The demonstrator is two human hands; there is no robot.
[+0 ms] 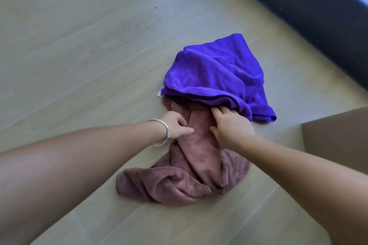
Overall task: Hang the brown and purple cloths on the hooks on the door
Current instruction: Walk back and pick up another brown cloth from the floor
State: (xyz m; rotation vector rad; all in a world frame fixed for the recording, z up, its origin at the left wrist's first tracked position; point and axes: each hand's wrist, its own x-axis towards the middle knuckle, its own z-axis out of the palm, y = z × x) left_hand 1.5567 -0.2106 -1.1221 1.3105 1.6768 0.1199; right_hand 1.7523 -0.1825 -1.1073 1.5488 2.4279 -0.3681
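Note:
A crumpled brown cloth point(179, 183) lies on the pale wooden floor, its far end tucked under a purple cloth point(211, 73) heaped just beyond it. My left hand point(177, 125), a silver bangle on its wrist, pinches a fold on the left side of the brown cloth. My right hand point(231, 125) has its fingers curled into the fabric where the brown cloth meets the purple one; I cannot tell which of the two it grips. No door or hooks are in view.
A cardboard box point(338, 137) stands at the right edge, close to my right forearm. A dark strip point(310, 8) runs along the floor at the upper right. Bare wooden floor point(79, 45) stretches to the left and front.

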